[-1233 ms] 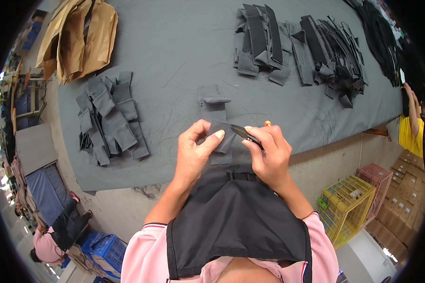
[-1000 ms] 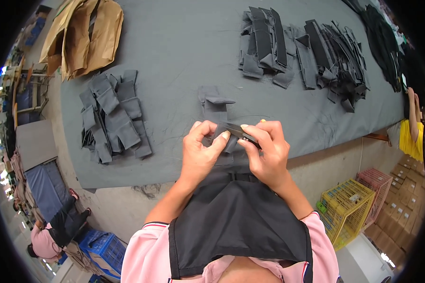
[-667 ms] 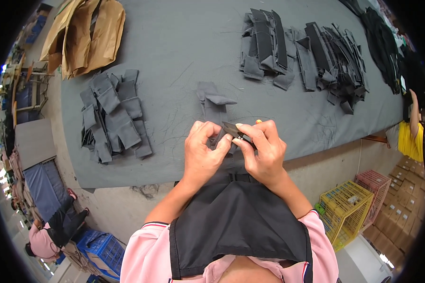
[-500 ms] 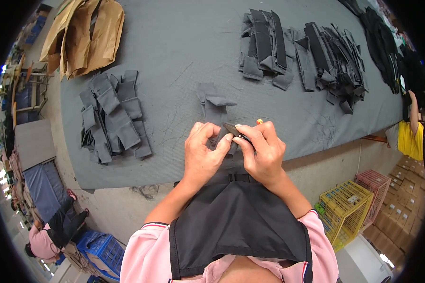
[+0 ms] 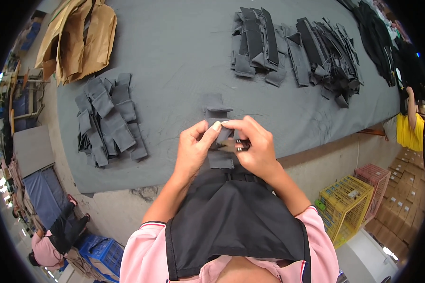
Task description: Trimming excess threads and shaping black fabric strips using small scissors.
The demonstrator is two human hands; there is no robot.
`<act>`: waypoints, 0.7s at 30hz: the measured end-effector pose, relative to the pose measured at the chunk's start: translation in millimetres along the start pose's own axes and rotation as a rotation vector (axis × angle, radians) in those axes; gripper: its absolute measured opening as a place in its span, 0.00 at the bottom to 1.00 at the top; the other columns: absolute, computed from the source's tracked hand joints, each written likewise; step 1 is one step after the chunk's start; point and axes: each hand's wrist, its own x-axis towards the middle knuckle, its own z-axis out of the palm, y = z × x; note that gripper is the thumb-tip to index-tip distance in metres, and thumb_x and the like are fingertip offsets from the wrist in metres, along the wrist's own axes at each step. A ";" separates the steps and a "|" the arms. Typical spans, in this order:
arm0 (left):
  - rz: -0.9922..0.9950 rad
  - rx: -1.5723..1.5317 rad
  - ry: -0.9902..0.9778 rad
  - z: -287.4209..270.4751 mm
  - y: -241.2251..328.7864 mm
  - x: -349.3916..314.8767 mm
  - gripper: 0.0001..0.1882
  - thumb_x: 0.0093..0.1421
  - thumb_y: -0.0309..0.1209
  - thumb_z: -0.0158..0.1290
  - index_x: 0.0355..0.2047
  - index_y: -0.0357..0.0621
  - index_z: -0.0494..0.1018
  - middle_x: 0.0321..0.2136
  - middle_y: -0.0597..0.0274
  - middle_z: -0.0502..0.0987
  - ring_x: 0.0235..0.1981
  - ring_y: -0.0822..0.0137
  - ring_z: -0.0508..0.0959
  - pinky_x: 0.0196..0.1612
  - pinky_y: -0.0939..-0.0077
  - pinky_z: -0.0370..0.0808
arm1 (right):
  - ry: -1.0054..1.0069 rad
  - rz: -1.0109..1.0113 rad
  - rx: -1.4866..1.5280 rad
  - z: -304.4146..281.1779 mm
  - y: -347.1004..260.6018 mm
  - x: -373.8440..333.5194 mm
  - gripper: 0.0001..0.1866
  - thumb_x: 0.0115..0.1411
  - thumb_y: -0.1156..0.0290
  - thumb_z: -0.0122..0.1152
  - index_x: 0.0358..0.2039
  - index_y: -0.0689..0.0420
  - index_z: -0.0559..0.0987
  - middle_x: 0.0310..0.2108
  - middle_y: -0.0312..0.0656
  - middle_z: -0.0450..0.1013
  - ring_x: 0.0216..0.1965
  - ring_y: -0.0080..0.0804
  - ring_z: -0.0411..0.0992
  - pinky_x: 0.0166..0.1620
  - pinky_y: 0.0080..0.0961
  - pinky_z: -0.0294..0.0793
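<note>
A dark grey fabric strip hangs between my hands over the table's near edge, and its folded far part lies on the table. My left hand pinches the strip's edge between thumb and forefinger. My right hand has its fingertips against the left thumb at the fabric. Tucked in the right hand's curled fingers are small dark thread snips; their blades point left and are blurred. Exactly which layer the fingertips grip is hidden.
A loose pile of grey fabric strips lies at left, with a brown paper bag behind it. Bundled dark strips and a second bundle lie far right. Yellow crate and blue crate stand below the table.
The snips have turned from pointing up at the fabric to lying back in my right palm. The fabric strip has shifted nearer to me, and my fingertips have come together.
</note>
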 end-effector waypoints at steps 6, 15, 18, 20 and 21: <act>-0.088 -0.107 -0.218 -11.6 -0.6 -3.0 0.13 0.63 0.38 0.48 0.31 0.40 0.71 0.25 0.77 0.66 0.32 0.83 0.61 0.34 0.85 0.60 | 0.038 0.483 0.693 13.1 21.5 23.4 0.11 0.56 0.69 0.61 0.23 0.56 0.68 0.18 0.24 0.61 0.19 0.12 0.58 0.19 0.14 0.55; -0.009 -0.111 0.052 -5.3 -23.6 18.0 0.11 0.62 0.32 0.51 0.23 0.44 0.68 0.22 0.77 0.66 0.24 0.86 0.60 0.26 0.89 0.59 | 0.107 0.365 0.217 -5.1 12.3 -18.6 0.17 0.50 0.75 0.66 0.39 0.59 0.71 0.29 0.36 0.70 0.26 0.18 0.66 0.31 0.17 0.69; 0.001 -0.150 0.080 -1.9 -22.8 18.3 0.18 0.61 0.32 0.52 0.17 0.49 0.58 0.18 0.79 0.60 0.22 0.86 0.54 0.21 0.87 0.52 | 0.073 0.325 0.120 -14.4 2.9 -30.7 0.17 0.48 0.74 0.68 0.38 0.59 0.74 0.29 0.36 0.70 0.26 0.19 0.66 0.29 0.17 0.69; 0.023 -0.062 0.073 -3.0 -23.6 18.6 0.20 0.61 0.34 0.53 0.17 0.50 0.57 0.17 0.80 0.58 0.20 0.86 0.53 0.19 0.87 0.50 | 0.006 0.267 0.064 -17.4 -6.4 -26.2 0.18 0.46 0.74 0.69 0.39 0.59 0.74 0.29 0.36 0.70 0.27 0.22 0.68 0.30 0.18 0.70; 0.022 -0.061 0.071 -2.9 -23.0 17.9 0.20 0.61 0.34 0.53 0.17 0.50 0.57 0.17 0.80 0.58 0.20 0.86 0.53 0.19 0.87 0.50 | -0.032 0.307 0.115 -17.7 -7.9 -22.8 0.19 0.46 0.74 0.69 0.40 0.59 0.75 0.29 0.37 0.70 0.28 0.24 0.68 0.32 0.18 0.69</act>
